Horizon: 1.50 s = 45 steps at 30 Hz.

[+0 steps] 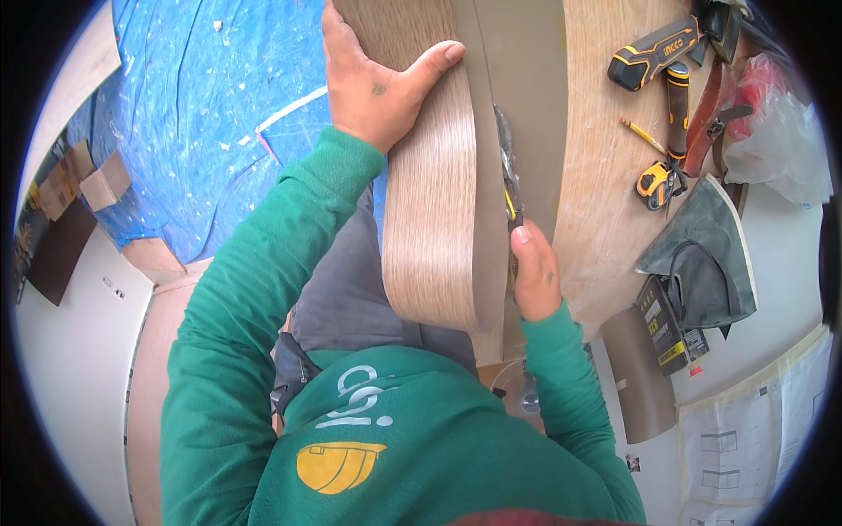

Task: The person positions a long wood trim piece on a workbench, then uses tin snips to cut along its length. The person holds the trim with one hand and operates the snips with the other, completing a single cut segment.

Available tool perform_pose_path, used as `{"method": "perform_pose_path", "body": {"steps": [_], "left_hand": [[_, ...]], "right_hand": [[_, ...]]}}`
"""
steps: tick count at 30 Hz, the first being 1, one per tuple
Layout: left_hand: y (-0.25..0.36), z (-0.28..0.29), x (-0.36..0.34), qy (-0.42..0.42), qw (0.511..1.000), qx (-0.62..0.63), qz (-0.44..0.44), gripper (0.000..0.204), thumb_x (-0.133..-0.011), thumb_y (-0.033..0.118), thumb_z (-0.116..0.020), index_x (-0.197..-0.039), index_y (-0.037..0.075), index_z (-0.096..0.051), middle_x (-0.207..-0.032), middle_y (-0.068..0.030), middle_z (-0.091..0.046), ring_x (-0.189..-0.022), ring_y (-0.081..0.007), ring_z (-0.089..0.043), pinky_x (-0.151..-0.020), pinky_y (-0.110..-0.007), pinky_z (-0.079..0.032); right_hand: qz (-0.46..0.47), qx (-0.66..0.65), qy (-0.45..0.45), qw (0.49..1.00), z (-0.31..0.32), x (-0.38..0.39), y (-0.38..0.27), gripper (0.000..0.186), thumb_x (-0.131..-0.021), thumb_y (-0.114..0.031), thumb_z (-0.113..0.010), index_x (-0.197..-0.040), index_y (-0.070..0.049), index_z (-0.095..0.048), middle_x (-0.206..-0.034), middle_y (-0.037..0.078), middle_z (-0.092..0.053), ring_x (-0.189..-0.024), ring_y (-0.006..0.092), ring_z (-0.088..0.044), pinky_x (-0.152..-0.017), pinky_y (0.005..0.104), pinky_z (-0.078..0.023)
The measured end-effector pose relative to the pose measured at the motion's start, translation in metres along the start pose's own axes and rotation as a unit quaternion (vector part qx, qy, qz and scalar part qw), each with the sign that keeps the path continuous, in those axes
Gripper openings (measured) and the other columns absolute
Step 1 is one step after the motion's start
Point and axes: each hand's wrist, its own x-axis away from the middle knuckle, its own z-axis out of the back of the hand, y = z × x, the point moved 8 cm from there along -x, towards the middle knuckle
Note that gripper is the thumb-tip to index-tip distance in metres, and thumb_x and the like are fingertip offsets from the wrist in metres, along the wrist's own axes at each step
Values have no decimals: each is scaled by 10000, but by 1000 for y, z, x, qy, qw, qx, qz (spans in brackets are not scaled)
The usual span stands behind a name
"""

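Note:
A wood-grain laminate sheet point(434, 219) is folded up and over in front of me, with its plain grey-brown side point(531, 79) facing up on the right. My left hand point(377, 92) grips the folded part at its left edge, thumb spread across the wood-grain face. The fingers are partly hidden behind it and cut off by the frame's top. In my right hand point(535, 273) is what looks like a pair of snips point(509, 171), dark with yellow on the handle. Its narrow metal blade points away from me, against the grey-brown side, where a thin line runs ahead of it.
On the wooden worktop point(605, 202) at right lie a black-and-orange tool point(653, 54), a hammer point(677, 105), a pencil point(645, 136) and a tape measure point(658, 184). Nearby are a plastic bag point(772, 131) and a dark pouch point(706, 263). Blue sheeting point(210, 114) spreads at left.

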Motion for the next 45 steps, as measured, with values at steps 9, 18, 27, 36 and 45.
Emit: {"method": "perform_pose_path", "body": {"steps": [9,18,27,36,45], "left_hand": [[0,-1,-1,-6,1000,2,-6,1143,-751,398,-895,-1553,-30,-201,-1465,-251,-423,-1363,-366,-442,-1150,-458,-359],[-1,-1,-1,-14,1000,14,7,1141,-756,410,-893,-1550,-26,-199,-1450,-250,-430,-1351,-364,-451,-1136,-461,-376],[-5,-2,-1,-2,1000,-3,-7,1134,-754,388,-897,-1549,-26,-203,-1447,-250,-428,-1349,-362,-450,-1138,-459,-372],[-5,-2,-1,1,1000,-11,-11,1137,-753,379,-898,-1549,-37,-201,-1456,-258,-420,-1351,-366,-445,-1142,-460,-364],[1,-1,-1,2,1000,-13,-9,1132,-746,364,-907,-1545,-44,-216,-1452,-255,-429,-1351,-360,-448,-1143,-453,-364]], "right_hand": [[10,10,-4,1000,-1,-4,-8,503,-1046,-448,-462,-1121,26,-614,-840,66,-569,-820,171,-515,-768,322,-442],[1,8,-11,1000,-2,-4,-10,479,-1045,-449,-480,-1097,7,-617,-771,45,-556,-715,131,-516,-654,312,-434],[27,20,-6,999,1,-8,-12,483,-1048,-446,-473,-1112,14,-606,-789,45,-548,-754,146,-494,-695,314,-428],[25,37,-4,999,0,-8,-9,499,-1050,-459,-468,-1111,14,-614,-786,58,-543,-755,155,-504,-701,322,-434],[37,31,-1,999,0,-12,-12,491,-1055,-449,-459,-1111,15,-612,-793,69,-535,-765,165,-497,-711,330,-438]]}}
